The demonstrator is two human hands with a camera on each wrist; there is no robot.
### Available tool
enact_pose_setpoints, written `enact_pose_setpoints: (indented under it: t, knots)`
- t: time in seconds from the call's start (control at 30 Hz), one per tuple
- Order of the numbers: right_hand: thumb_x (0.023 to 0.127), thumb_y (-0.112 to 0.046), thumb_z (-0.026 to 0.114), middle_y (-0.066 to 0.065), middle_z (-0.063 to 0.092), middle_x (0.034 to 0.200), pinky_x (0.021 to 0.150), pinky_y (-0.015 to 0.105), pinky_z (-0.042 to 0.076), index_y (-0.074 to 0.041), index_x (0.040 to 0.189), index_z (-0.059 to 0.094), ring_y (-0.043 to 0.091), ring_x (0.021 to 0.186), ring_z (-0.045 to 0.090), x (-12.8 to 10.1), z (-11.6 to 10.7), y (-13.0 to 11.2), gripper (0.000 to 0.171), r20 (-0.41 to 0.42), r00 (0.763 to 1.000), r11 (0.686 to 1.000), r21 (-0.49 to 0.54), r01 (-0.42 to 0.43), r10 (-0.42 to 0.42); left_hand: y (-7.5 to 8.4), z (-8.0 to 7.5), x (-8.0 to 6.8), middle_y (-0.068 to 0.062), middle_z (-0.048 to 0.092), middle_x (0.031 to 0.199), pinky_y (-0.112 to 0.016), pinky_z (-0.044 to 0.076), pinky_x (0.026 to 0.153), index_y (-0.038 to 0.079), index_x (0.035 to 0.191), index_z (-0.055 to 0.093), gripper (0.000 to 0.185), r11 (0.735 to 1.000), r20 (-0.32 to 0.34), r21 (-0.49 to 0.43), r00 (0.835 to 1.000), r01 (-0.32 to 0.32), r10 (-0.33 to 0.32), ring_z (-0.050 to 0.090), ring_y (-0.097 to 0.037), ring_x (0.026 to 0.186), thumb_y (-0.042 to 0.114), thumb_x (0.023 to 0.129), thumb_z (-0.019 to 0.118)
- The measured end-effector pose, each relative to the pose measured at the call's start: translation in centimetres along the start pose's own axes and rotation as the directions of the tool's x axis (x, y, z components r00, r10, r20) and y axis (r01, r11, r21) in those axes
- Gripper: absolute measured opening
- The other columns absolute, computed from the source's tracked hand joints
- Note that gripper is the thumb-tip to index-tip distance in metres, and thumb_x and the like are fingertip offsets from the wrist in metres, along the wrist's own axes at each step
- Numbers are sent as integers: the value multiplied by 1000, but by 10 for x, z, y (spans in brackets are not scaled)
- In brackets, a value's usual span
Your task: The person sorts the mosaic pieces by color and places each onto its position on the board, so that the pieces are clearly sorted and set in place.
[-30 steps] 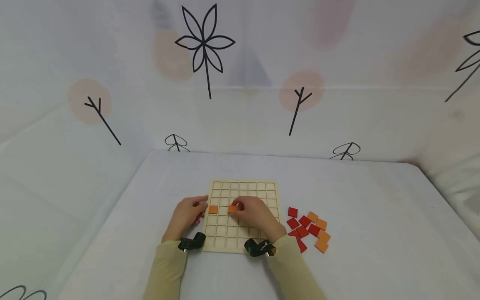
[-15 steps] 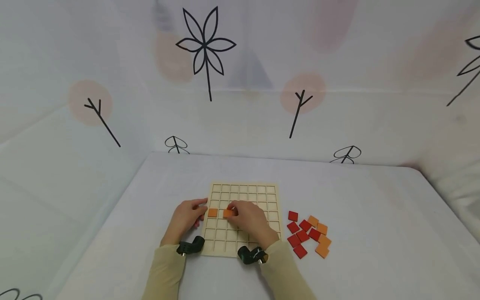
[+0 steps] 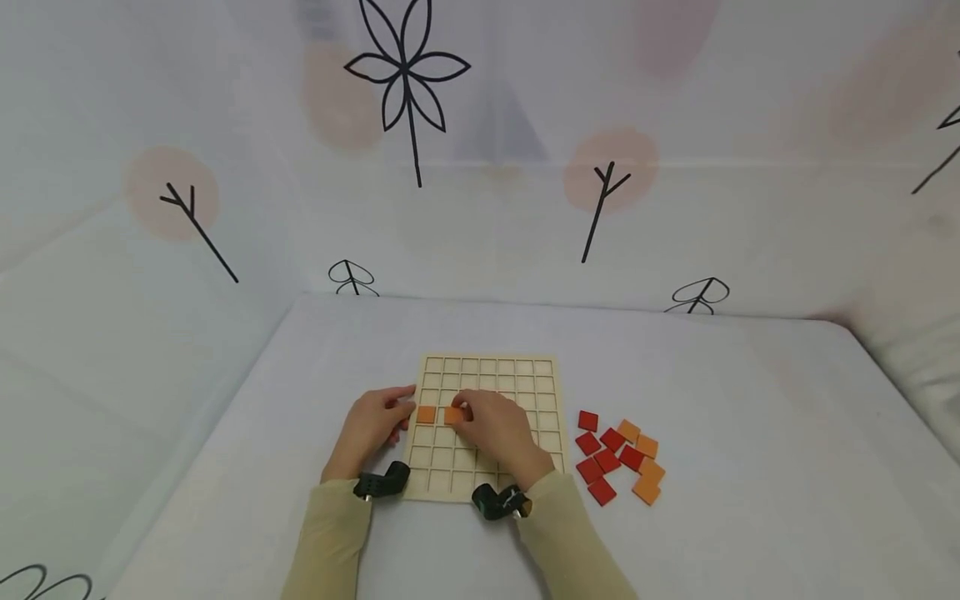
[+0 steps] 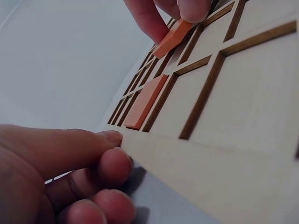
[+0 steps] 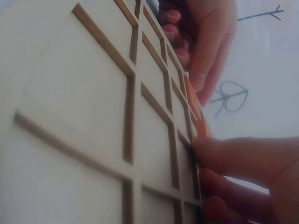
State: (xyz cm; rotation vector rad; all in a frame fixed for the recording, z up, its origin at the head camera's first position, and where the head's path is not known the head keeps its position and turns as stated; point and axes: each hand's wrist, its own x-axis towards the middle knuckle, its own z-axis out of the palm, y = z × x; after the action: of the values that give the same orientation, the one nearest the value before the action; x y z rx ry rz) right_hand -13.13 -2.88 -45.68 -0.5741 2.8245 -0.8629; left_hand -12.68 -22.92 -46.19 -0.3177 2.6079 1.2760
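A pale wooden grid board (image 3: 483, 500) lies on the white table. One orange square tile (image 3: 426, 415) sits in a cell at its left edge, also seen in the left wrist view. My right hand (image 3: 497, 429) pinches a second orange tile (image 3: 452, 416) between thumb and fingertips over the same row; in the left wrist view this tile (image 4: 173, 39) is tilted above the board. At the board's left edge, my left hand (image 3: 371, 427) grips the rim with thumb and finger, the other fingers curled below. In the right wrist view the tiles are mostly hidden.
Several loose red tiles (image 3: 607, 460) and orange tiles (image 3: 647, 490) lie scattered on the table right of the board. A patterned cloth backdrop (image 3: 487, 233) rises behind the table.
My right hand has moved a little left with its orange tile, bringing it nearer to the tile in the left-edge cell. My left hand has stayed at the board's edge.
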Motion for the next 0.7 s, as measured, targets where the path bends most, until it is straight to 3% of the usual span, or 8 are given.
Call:
enact_pose_setpoints:
  t: [0.5,0.7]
  knots:
    - [81,-25,69,-10,55,74,52,23,36,-18,105,66,8,61,46,-1,6,-9,26,-57,998,1000,-9,-6,5,0,0,1,-3,59,67,-27,43,48,21,125,58,37,1000,-2,5,1000,7,-7,50,-14,47,26,88,60]
    - [81,-30,68,-7,61,82,52,23,37,-20,107,67,8,62,48,-1,7,-11,27,-52,998,999,-42,-23,21,1,0,1,-3,58,67,-27,43,48,20,124,58,37,1000,1,12,1000,13,-13,50,-14,47,26,88,60]
